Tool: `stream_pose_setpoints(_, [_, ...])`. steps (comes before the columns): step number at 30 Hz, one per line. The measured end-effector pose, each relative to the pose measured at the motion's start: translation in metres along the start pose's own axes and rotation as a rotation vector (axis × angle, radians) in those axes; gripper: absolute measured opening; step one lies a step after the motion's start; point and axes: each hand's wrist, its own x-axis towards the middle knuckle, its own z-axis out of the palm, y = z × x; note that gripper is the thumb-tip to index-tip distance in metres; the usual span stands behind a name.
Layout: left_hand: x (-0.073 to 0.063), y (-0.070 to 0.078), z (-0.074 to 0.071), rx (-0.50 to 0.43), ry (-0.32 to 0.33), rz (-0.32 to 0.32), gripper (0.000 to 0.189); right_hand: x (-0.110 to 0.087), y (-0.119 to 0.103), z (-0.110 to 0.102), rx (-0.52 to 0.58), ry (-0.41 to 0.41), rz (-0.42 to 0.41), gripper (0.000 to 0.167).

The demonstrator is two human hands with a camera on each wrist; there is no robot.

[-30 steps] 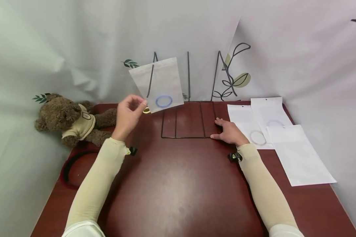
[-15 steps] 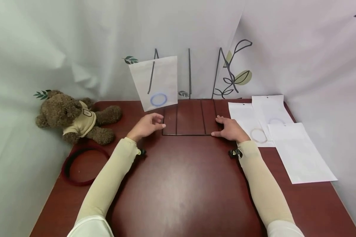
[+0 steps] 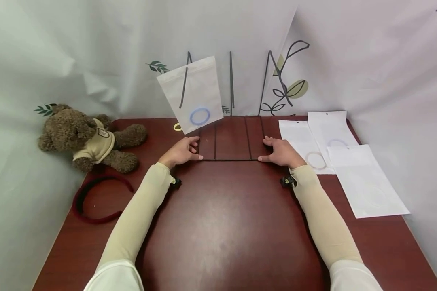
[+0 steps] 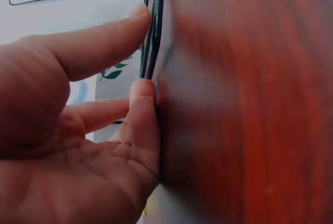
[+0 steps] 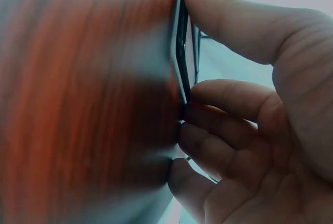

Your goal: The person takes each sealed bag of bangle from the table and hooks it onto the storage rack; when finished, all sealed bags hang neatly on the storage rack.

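Observation:
A black wire display rack (image 3: 233, 160) stands on the table, its upright hooks against the back curtain. From its left hook hangs a white hang-hole pouch (image 3: 194, 91), tilted, with a blue ring (image 3: 200, 116) showing through. At the rack's front left corner, my left hand (image 3: 182, 151) holds the wire between thumb and fingers; the left wrist view shows the thumb on the bar (image 4: 157, 26). My right hand (image 3: 282, 152) holds the front right corner likewise, thumb on the front wire (image 5: 182, 41), fingers along the side.
Several white pouches lie overlapping at the right, among them a front pouch (image 3: 365, 182). At the left are a brown teddy bear (image 3: 94, 139) and a dark red headband (image 3: 98, 219). A yellow ring (image 3: 177, 127) lies behind the hanging pouch. Curtains enclose the table (image 3: 218, 226).
My left hand has let go of the hanging pouch and moved right and down to the rack's front left corner. The pouch has swung on its hook. My right hand has stayed put.

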Motion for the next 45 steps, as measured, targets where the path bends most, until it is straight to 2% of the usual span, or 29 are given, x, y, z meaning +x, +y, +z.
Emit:
stream_pose_setpoints(5, [-0.002,-0.002,0.001,0.0,0.024,0.016,0.089,0.002,0.0,0.0,-0.041,-0.017,-0.024,0.088])
stream_pose_setpoints(10, [-0.003,0.0,0.005,0.002,0.025,0.003,0.092,-0.002,0.007,-0.004,-0.054,-0.029,-0.094,0.084])
stream_pose_setpoints(17, [-0.003,0.0,0.003,0.022,0.018,0.012,0.093,-0.017,0.017,-0.025,-0.022,0.059,-0.141,0.073])
stream_pose_setpoints(21, [-0.004,-0.001,0.001,0.045,0.016,0.015,0.094,-0.032,0.028,-0.039,0.015,0.113,-0.109,0.066])
stream_pose_setpoints(28, [-0.003,0.001,0.002,0.06,-0.006,0.017,0.095,-0.059,0.066,-0.051,0.022,0.227,-0.057,0.056])
stream_pose_setpoints(38, [-0.003,0.004,0.003,0.059,-0.005,0.017,0.096,-0.086,0.118,-0.072,0.03,0.261,0.093,0.063])
stream_pose_setpoints(45, [-0.003,0.002,0.004,0.031,0.006,0.022,0.094,-0.106,0.158,-0.079,0.019,0.342,0.156,0.059])
